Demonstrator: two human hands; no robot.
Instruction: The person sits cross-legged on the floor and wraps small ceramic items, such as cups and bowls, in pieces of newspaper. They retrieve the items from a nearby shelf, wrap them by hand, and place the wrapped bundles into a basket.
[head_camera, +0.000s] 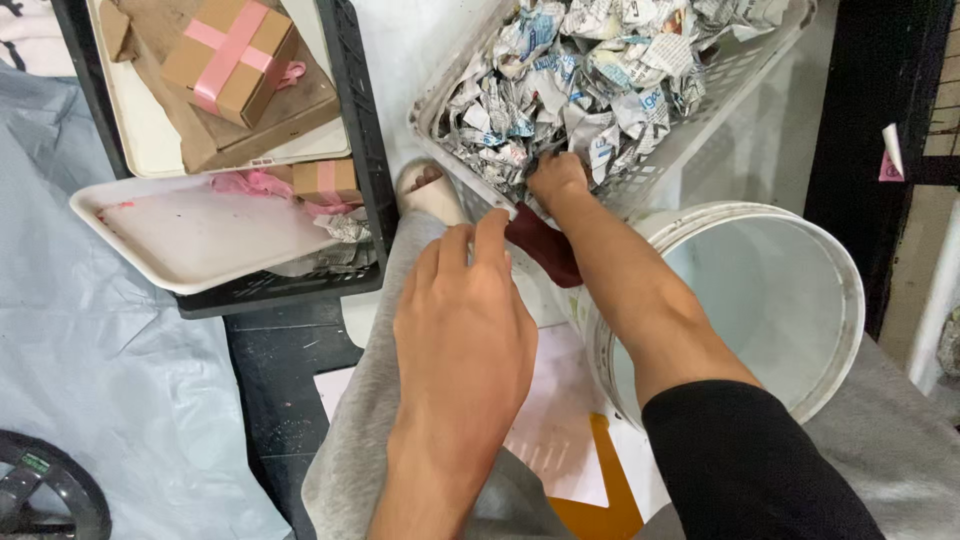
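- Nearest the lens: left hand (465, 335), palm down over a grey-trousered knee (370, 420), fingers loosely apart, fingertips at the white basket's near rim; holding nothing visible.
- Black sleeve (745, 465) on the right forearm, stretched forward past a white bucket (800, 310).
- Right hand (556, 180) dug into the shredded newspaper (590, 75) at the near edge of the white plastic basket (700, 110); fingers buried in the paper, so whether the grip is closed on a wad cannot be told.
- Dark red item (543, 245) directly below the right wrist, between basket and knee; kind unclear.
- Bucket just right of the forearm, seemingly empty from this angle.
- Far left on the floor: black crate (350, 130) carrying white trays (190, 235), a brown box crossed with pink ribbon (228, 55), a second smaller one (325, 182) beside loose pink ribbon scraps.
- Progress read: two boxes wrapped and set aside, basket full of newspaper, no open box in view, paper not yet lifted out.
- White sheet with orange shape (590, 470) on the lap.
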